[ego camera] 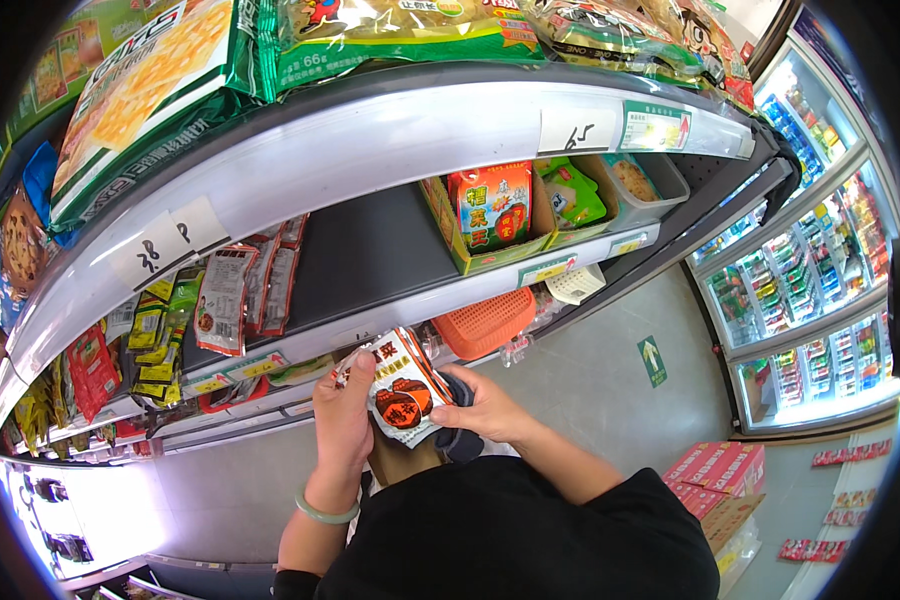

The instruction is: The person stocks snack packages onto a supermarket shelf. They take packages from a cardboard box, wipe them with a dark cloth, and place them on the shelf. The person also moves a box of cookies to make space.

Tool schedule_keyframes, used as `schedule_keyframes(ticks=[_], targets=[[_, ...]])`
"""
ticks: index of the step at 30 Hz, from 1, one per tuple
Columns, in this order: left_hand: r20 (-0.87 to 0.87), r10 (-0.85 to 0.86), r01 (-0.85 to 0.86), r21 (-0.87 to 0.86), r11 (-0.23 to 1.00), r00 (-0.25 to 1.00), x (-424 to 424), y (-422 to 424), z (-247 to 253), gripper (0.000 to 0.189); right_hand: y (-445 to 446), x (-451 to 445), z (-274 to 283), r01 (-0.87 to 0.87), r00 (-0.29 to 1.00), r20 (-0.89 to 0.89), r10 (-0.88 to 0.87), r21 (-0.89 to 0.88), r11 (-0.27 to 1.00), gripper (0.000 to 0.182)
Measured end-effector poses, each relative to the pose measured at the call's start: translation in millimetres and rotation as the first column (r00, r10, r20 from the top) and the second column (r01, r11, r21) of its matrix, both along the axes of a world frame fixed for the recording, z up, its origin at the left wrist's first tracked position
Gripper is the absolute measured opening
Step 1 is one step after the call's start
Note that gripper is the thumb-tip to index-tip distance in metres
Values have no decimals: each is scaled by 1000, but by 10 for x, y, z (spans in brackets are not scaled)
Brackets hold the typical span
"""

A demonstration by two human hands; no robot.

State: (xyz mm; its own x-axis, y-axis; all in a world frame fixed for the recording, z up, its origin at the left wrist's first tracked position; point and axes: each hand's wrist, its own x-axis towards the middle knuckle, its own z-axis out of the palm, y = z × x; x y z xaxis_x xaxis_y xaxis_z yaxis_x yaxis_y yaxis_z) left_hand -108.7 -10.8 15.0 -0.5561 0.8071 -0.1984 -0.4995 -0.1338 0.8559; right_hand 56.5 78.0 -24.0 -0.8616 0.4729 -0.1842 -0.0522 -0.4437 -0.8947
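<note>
In front of my body I hold a small stack of white-and-red food packets (400, 397) with both hands. My left hand (349, 405) grips their left side, its thumb lying across the front. From the right, my right hand (482, 405) clasps the lower edge, thumb on the front packet. Dark cloth (461, 442) shows behind the right fingers; what it belongs to is partly hidden. Just beyond the packets runs the grey middle shelf (375, 240). Similar packets, backs outward, stand on it as a row of sachets (225, 300) to the left.
An open carton of red packets (493, 206) stands on the shelf, beside a clear plastic bin (649, 191). Below hangs an orange basket (487, 322). The upper shelf's edge (420, 124) juts out overhead. Pink cartons (716, 472) are stacked at right, near glass-door coolers (802, 270).
</note>
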Motion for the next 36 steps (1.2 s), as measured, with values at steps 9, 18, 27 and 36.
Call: schedule_keyframes(ticks=[9,18,27,36], targets=[[-2,-168,167,-109,980,986,-83,-39,210,26,88,35,-7,-38,998,54,34,61,997,43],[44,119,-123,109,986,992,-3,43,111,16,8,-26,-300,-57,939,-334,-81,-384,922,102],[38,246,-249,118,961,969,154,27,49,15,-156,-151,-40,104,994,-30,-107,-93,990,32],[186,54,-61,32,998,981,72,-11,156,25,-134,-137,-75,168,984,-72,-163,62,984,31]])
